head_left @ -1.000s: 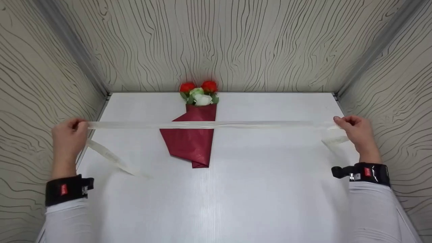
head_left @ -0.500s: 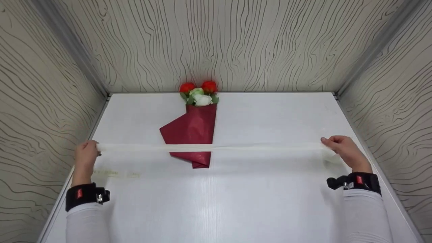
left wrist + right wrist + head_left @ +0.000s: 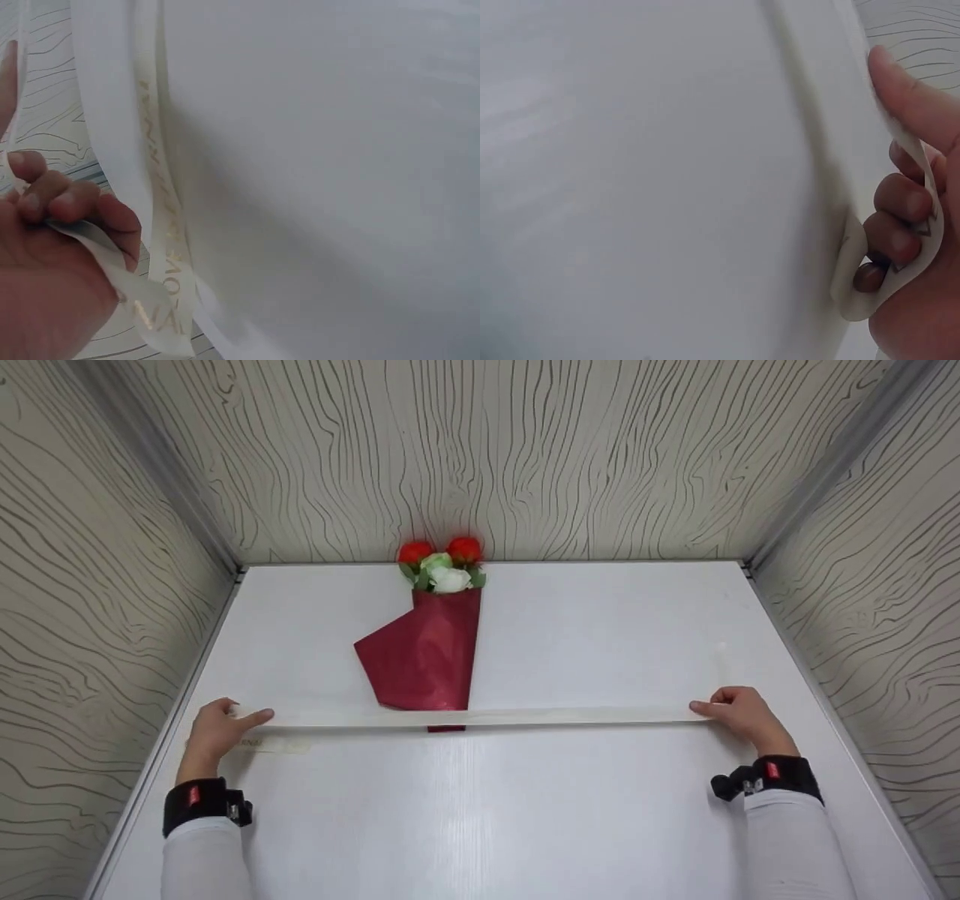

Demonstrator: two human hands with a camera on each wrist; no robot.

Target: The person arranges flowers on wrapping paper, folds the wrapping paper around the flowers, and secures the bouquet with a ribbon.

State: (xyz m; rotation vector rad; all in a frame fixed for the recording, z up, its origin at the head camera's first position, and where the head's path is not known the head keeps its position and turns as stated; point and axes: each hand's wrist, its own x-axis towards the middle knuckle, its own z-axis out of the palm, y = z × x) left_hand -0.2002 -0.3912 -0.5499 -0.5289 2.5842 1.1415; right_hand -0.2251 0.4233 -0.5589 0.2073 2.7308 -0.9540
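Cream ribbon has just dropped from across the middle of the burgundy-wrapped flower bouquet to its narrow foot, and it's pulled straight! That seems to line it up with the base; contact can't be told. Well left of the bouquet, the left hand curls its fingers round the strip; well right, the right hand clamps it too, thumb on top. Gold lettering reads "LOVE", another word ending "RNAL"; red wristband labels are too small.
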